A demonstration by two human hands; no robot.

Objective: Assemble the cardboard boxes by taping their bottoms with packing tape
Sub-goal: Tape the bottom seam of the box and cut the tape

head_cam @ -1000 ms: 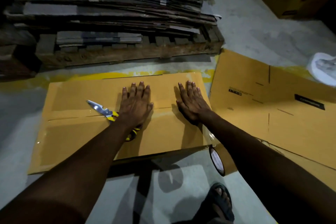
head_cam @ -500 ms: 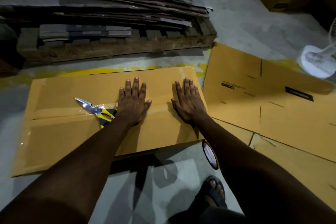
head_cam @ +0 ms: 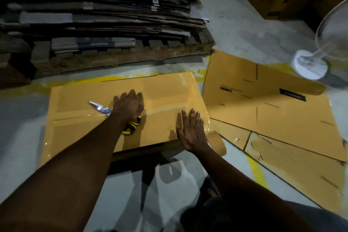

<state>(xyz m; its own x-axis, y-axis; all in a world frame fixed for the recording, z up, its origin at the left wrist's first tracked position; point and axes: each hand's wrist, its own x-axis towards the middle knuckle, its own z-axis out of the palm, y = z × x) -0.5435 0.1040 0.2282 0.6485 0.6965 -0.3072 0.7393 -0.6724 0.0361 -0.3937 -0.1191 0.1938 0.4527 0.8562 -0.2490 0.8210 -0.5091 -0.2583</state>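
i judge this box nearly done: tape lies along its seam, my left hand and right hand press flat-fingered, flattened boxes beside wait untaped.

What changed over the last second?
The right hand slid back across the box, from the taped seam to the near right corner beside the tape roll, with its fingers flat. The left hand stayed pressed on the seam, over the scissors. Nothing was picked up or let go, and the box and scissors kept their places.
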